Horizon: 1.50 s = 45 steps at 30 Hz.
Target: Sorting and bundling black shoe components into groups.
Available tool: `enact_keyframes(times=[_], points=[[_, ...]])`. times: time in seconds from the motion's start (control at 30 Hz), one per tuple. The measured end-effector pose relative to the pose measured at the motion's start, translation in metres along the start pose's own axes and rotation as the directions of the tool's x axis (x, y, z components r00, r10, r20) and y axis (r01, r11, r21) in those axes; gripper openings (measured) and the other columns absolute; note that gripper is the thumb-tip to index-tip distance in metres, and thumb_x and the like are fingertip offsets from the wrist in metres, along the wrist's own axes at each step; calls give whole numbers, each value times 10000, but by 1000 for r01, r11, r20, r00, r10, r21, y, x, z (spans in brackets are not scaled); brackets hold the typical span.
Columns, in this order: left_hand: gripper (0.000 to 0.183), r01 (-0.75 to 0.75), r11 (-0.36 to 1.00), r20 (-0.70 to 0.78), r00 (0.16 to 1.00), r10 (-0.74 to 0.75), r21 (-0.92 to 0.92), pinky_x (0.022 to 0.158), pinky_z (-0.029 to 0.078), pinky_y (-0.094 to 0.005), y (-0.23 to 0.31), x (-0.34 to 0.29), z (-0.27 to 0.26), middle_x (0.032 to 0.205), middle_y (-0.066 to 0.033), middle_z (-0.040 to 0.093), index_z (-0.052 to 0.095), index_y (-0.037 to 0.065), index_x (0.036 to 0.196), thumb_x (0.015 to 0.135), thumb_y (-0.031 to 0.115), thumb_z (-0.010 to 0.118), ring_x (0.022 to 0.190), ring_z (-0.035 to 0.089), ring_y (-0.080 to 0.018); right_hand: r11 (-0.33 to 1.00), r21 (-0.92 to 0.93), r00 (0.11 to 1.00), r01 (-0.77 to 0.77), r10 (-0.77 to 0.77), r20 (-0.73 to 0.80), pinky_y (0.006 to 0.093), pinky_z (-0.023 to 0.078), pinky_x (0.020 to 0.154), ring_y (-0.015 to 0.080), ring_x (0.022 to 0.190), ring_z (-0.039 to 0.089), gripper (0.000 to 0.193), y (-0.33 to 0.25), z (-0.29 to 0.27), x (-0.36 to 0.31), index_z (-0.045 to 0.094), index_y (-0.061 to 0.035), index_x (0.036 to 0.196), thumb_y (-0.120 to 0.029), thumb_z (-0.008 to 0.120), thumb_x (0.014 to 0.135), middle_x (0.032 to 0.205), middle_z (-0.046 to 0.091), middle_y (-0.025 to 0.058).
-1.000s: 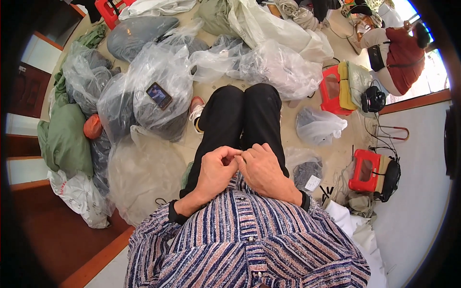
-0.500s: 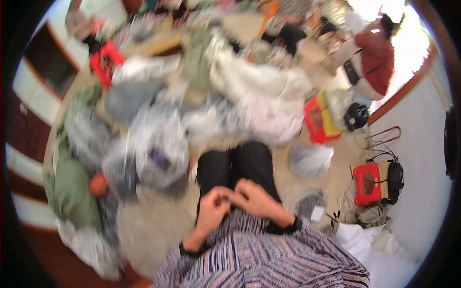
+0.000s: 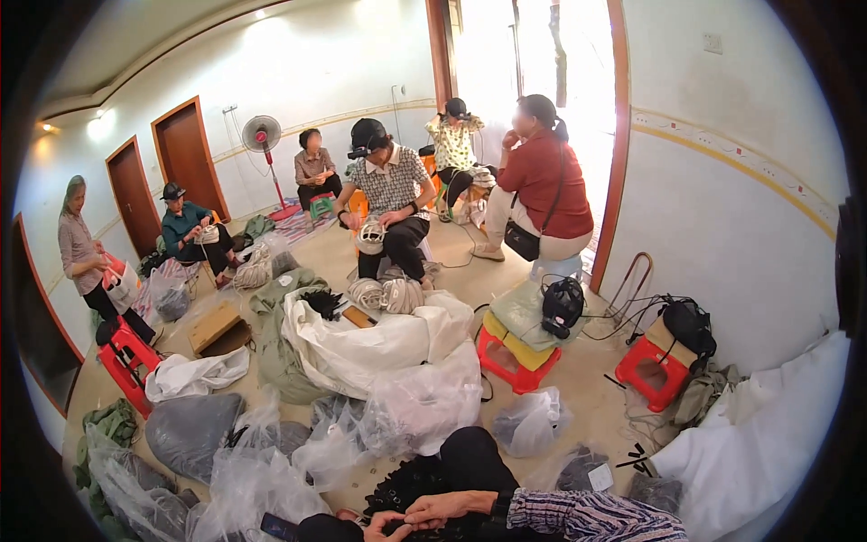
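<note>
At the lower edge my left hand (image 3: pixel 386 527) and my right hand (image 3: pixel 440 509) meet over my lap, their fingertips pressed together. Whatever they pinch is too small or hidden to make out. Just beyond them, between my black-trousered knees, is a heap of small black pieces (image 3: pixel 397 486). A dark phone-like slab (image 3: pixel 280 527) lies to the left of my left hand. Clear plastic bags (image 3: pixel 257 483) with grey contents surround my left knee.
Ahead lie a white sack (image 3: pixel 361 348) and a cardboard box (image 3: pixel 219 331). Red stools (image 3: pixel 515 361) stand at the right, one bearing black headgear (image 3: pixel 563 305). Several people sit beyond; one (image 3: pixel 384 194) handles a pale coil (image 3: pixel 371 237). A person (image 3: pixel 86 253) stands far left.
My view has tilted up from my lap to the room, so my hands now sit at the lower edge. They remain together at the fingertips.
</note>
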<state>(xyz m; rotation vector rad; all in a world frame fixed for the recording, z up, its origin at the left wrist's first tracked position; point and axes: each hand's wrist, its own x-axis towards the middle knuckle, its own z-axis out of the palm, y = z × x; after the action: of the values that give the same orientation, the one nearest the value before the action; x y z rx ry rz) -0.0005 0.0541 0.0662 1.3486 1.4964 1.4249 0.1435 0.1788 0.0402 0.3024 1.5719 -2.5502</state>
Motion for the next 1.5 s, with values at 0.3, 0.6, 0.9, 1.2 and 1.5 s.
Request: enact_keyframes(times=[0.3, 0.6, 0.9, 1.2, 1.5], points=[[172, 420, 860, 75, 906, -417, -290, 596, 442, -231, -32, 1, -9, 749, -44, 614, 610, -20, 907, 792, 108, 612, 656, 554, -104, 994, -109, 968, 33, -59, -242, 193, 347, 498, 67, 573, 412, 343, -13, 13, 15, 432, -29, 1204, -190, 486, 906, 743, 482, 9], [290, 528, 671, 141, 828, -542, -521, 572, 453, -195, -48, -3, -7, 760, -36, 617, 602, -20, 969, 766, 170, 684, 613, 567, -83, 999, 26, 914, 31, -18, -406, 202, 337, 450, 83, 509, 433, 230, -8, 14, 22, 545, -24, 925, -248, 510, 885, 637, 496, 11], [234, 477, 770, 100, 870, -484, -424, 536, 429, -179, -42, 2, -4, 705, -20, 613, 611, -12, 946, 773, 133, 674, 580, 541, -56, 948, 304, 908, -90, 203, -365, 237, 370, 505, 129, 588, 489, 181, 0, -6, 23, 541, -35, 792, -204, 572, 848, 702, 532, 46], [196, 377, 870, 13, 919, -394, -318, 516, 384, -166, -45, 1, -5, 659, 27, 582, 625, 38, 894, 756, 159, 696, 575, 499, -23, 995, -27, 913, -96, 77, -400, 217, 391, 429, 121, 540, 557, 381, 19, -16, 22, 516, -36, 1107, -315, 551, 850, 711, 600, 62], [211, 435, 826, 28, 889, -457, -359, 541, 398, -178, -48, -1, -1, 682, 24, 584, 625, 23, 884, 746, 162, 705, 595, 502, -28, 980, 197, 917, -41, 115, -382, 217, 376, 514, 96, 589, 465, 147, -15, 15, 16, 515, -32, 950, -128, 569, 853, 761, 540, 17]])
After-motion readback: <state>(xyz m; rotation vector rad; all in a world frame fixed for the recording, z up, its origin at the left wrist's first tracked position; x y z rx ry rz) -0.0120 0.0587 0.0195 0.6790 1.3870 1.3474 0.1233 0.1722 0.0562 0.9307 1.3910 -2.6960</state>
